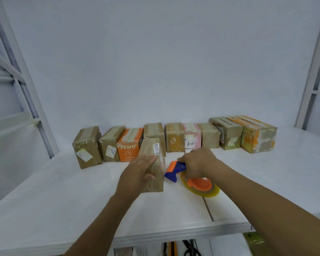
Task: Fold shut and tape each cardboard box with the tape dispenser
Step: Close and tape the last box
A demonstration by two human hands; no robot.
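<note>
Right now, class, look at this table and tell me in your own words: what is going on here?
A person is working at a white table. Their left hand lies flat against a brown cardboard box at the front, steadying it. Their right hand holds the blue and orange tape dispenser just right of that box, with its nose pointing towards it. Behind them, the row of boxes along the wall already carries tape.

Blue-orange tape dispenser (175, 169) (yellowish roll), brown boxes (152, 165)

Head view, wide-angle, forward-down over table (63, 200); left hand (139, 170), right hand (198, 161) close below.
</note>
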